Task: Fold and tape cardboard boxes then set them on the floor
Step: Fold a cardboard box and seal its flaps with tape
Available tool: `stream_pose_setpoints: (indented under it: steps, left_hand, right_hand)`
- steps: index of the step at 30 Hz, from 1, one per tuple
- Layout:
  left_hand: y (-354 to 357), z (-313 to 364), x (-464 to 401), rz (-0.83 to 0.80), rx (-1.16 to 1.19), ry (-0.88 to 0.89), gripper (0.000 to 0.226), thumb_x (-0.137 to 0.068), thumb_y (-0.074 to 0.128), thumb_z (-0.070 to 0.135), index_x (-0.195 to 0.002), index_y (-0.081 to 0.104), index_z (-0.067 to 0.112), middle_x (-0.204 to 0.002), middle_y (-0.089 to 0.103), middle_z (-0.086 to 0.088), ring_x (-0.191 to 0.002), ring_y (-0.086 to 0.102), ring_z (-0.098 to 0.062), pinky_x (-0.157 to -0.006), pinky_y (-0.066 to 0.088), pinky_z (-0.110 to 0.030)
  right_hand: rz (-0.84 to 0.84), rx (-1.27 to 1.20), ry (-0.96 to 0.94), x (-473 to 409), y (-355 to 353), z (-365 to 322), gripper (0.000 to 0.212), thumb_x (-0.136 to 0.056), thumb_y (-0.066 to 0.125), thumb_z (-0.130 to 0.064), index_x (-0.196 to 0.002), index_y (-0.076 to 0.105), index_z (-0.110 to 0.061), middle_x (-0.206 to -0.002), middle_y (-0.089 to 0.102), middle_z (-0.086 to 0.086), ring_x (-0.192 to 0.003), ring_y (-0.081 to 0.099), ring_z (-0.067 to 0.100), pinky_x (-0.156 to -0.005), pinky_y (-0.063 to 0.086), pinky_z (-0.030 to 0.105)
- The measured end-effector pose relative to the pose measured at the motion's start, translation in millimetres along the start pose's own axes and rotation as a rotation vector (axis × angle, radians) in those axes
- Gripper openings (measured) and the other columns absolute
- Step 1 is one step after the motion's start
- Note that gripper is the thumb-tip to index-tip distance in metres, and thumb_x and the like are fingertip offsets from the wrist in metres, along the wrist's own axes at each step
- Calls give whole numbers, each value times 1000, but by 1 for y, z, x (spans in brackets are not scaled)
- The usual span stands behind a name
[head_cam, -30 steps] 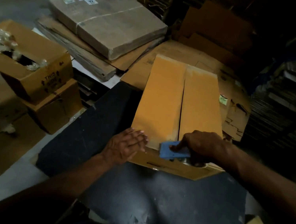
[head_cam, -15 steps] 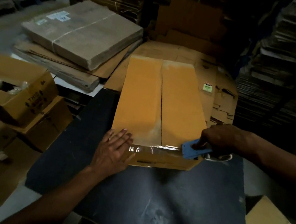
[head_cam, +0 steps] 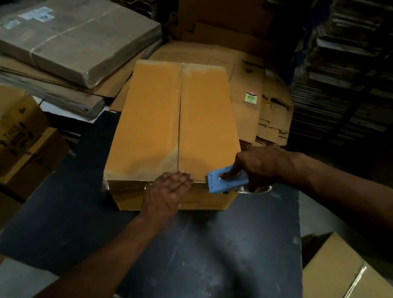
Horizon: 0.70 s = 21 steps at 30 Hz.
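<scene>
Head cam is dim, tape roll mostly hidden behind the right hand, which grips a blue dispenser at the box near edge. Left hand lies flat on that edge, fingers straight. Box sits on a dark table, cardboard stacks all around

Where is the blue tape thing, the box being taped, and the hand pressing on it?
blue tape dispenser [head_cam: 227,181], head view, flat top.
box [head_cam: 168,124], head view, left flap.
left hand [head_cam: 165,194], head view, back of hand.
</scene>
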State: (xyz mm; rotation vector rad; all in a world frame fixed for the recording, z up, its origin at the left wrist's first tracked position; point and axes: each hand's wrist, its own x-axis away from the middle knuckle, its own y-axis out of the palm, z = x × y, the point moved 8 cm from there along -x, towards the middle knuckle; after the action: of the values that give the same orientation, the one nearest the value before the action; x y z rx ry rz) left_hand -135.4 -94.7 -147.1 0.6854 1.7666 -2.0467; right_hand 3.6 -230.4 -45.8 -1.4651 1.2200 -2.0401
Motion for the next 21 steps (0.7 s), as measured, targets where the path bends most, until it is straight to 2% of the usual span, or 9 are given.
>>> stream_pose_setpoints:
  steps: [3, 5, 7, 9, 12, 15, 16, 19, 21]
  left_hand:
    - [0, 3, 1, 53, 5, 20, 54, -71, 71, -8, -123, 74, 6, -126, 73, -12, -113, 73, -27, -97, 57, -46]
    - [-2, 3, 3, 74, 11, 31, 44, -84, 55, -1, -122, 75, 7, -126, 73, -11, -113, 73, -25, -97, 56, -43]
    - [-1, 3, 3, 82, 14, 40, 41, -85, 57, -1, -121, 75, 7, -126, 73, -10, -114, 72, -24, -96, 57, -41]
    - [-2, 5, 3, 96, 24, 42, 36, -88, 60, 1, -121, 76, 6, -126, 73, -10, -114, 72, -23, -96, 58, -41]
    - [-3, 4, 3, 78, 25, 38, 39, -89, 63, 2, -127, 72, 6, -131, 70, -12, -118, 70, -25, -101, 53, -41]
    - [2, 0, 5, -27, 21, 18, 61, -75, 83, -1, -133, 68, 6, -136, 68, -11, -123, 67, -26, -107, 46, -41]
    - [3, 0, 5, -51, 17, 12, 61, -74, 84, 1, -133, 68, 6, -136, 67, -11, -123, 67, -26, -108, 44, -41]
    - [-4, 7, -1, -52, 3, -51, 39, -93, 63, 23, -128, 71, 6, -134, 69, -11, -122, 68, -26, -108, 48, -43]
    - [-5, 24, -16, -51, -8, -63, 42, -98, 58, 32, -126, 72, 5, -132, 70, -13, -123, 67, -26, -105, 52, -45]
  right_hand:
    - [20, 20, -31, 9, 4, 5, 74, -87, 78, -29, -148, 44, -53, -129, 61, -9, -100, 58, 14, -79, 51, 30]
    - [9, 38, -28, 14, 7, 17, 77, -87, 78, -26, -149, 42, -55, -130, 59, -8, -105, 59, 16, -83, 52, 32]
    - [-18, 48, -1, 23, 13, 37, 76, -88, 77, -28, -148, 40, -57, -133, 56, -8, -108, 59, 16, -76, 48, 27]
    - [-6, 67, 14, 31, 18, 52, 72, -90, 75, -36, -147, 37, -60, -137, 54, -9, -111, 59, 14, -76, 50, 24]
    - [50, 163, -6, 34, 25, 52, 69, -94, 68, -38, -150, 33, -58, -138, 53, -4, -117, 57, 17, -90, 56, 35]
    - [97, 178, -31, 31, 30, 49, 67, -96, 65, -36, -152, 32, -56, -137, 53, 0, -119, 56, 21, -90, 56, 39]
    - [89, 168, -28, 31, 32, 50, 68, -96, 65, -37, -152, 32, -55, -137, 53, 0, -119, 55, 22, -91, 55, 39]
    - [88, 169, -38, 31, 33, 53, 68, -96, 66, -34, -152, 33, -53, -137, 55, -1, -122, 54, 22, -94, 51, 40]
    - [109, 174, -55, 29, 32, 53, 68, -96, 67, -30, -152, 36, -52, -136, 55, -1, -121, 55, 22, -92, 51, 39]
